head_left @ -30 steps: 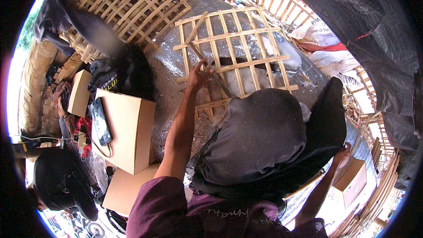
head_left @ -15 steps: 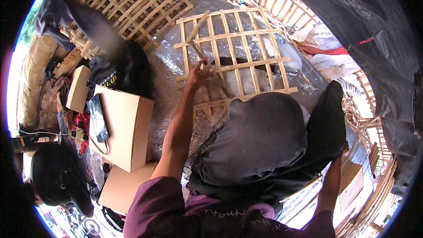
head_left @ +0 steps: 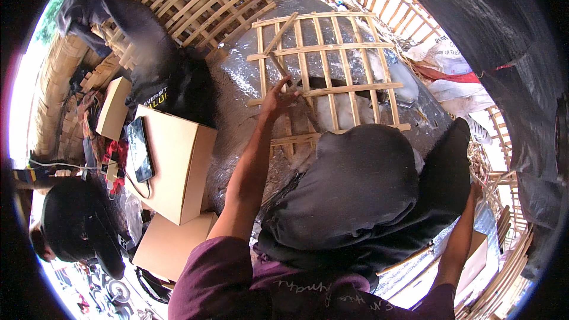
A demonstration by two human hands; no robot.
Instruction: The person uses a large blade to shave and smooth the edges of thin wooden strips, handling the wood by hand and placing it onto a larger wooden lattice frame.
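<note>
A lattice of pale bamboo slats (head_left: 332, 48) lies on the dark sheet ahead of me, beyond my bent, dark-clothed leg (head_left: 344, 186). My left hand (head_left: 281, 99) reaches to the lattice's left part, fingers closed round a thin brownish bamboo strip (head_left: 277, 65) that slants across the slats. Another pale strip (head_left: 281, 32) lies diagonally near the lattice's upper left corner. At the right, beside my other dark-clothed leg (head_left: 444, 172), rests my right hand (head_left: 476, 191). Its fingers are mostly hidden there, so their state does not show.
Cardboard boxes (head_left: 169, 154) are stacked at my left, with a phone (head_left: 140, 148) and its cable on top. A woven bamboo panel (head_left: 201, 0) leans at the far left, near a black cloth bag (head_left: 172, 92). Dark sheeting (head_left: 504, 53) hangs at the right.
The whole scene has shifted a little to the right in the picture. My left hand stays on the strip at about the same spot on the lattice.
</note>
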